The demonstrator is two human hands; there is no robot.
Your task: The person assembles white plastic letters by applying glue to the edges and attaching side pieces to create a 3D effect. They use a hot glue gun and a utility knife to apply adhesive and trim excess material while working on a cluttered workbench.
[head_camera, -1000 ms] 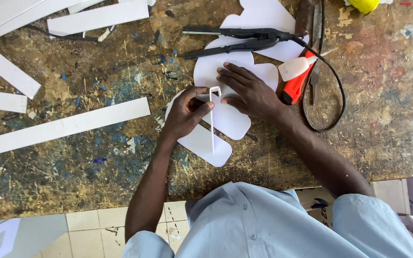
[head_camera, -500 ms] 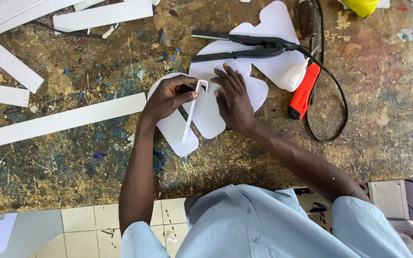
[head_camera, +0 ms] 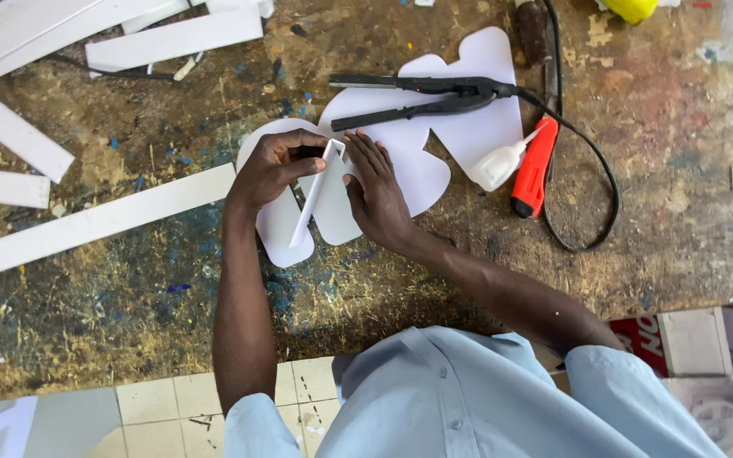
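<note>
A narrow white strip folded into a sharp V (head_camera: 316, 191) stands on edge just left of the frame's centre, on top of a flat white cut-out sheet with rounded lobes (head_camera: 422, 165) that lies on the paint-flecked, worn table (head_camera: 112, 314). The left hand (head_camera: 271, 170) pinches the folded strip near its upper bend, thumb and fingers pressed together on it. The right hand (head_camera: 379, 195) lies just beside it on the right, fingers held together and straight, pressing against the strip's other side and resting on the sheet.

Above the hands, across the upper part of the sheet, lies a black long-armed clamp-like tool (head_camera: 422, 93) with a black cable (head_camera: 587, 187) looping down the right of the frame. To the right of the sheet a small white squeeze bottle (head_camera: 498, 165) touches a red cylindrical handle (head_camera: 534, 165). A long white strip (head_camera: 86, 225) runs across the left of the frame, touching the sheet's left edge, and more white strips (head_camera: 171, 38) lie in the upper left. A yellow object (head_camera: 634, 8) shows at the top edge, too cropped to identify. The person's light blue shirt (head_camera: 468, 399) fills the bottom.
</note>
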